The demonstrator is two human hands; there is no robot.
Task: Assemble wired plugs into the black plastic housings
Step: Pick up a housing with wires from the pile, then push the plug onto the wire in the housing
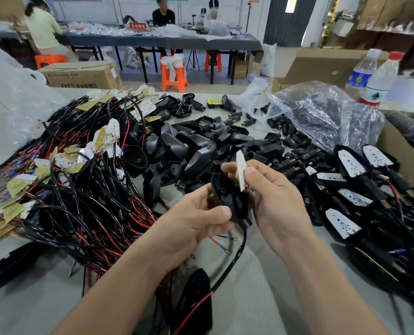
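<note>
My left hand (pixel 196 223) grips a black plastic housing (pixel 227 197) in front of me, thumb across its lower edge. My right hand (pixel 271 199) pinches a small white LED board (pixel 240 169) between thumb and fingers, held on edge just above the housing's open side. A black cable (pixel 235 259) with red wire runs down from the housing toward my lap. Loose black housings (pixel 189 146) are heaped behind my hands.
A tangle of wired boards (pixel 80 189) covers the left of the table. Finished units with white boards (pixel 353 180) lie at the right. A clear bag of plugs (pixel 322 114), two water bottles (pixel 380 78) and cardboard boxes stand behind. People sit at a far table.
</note>
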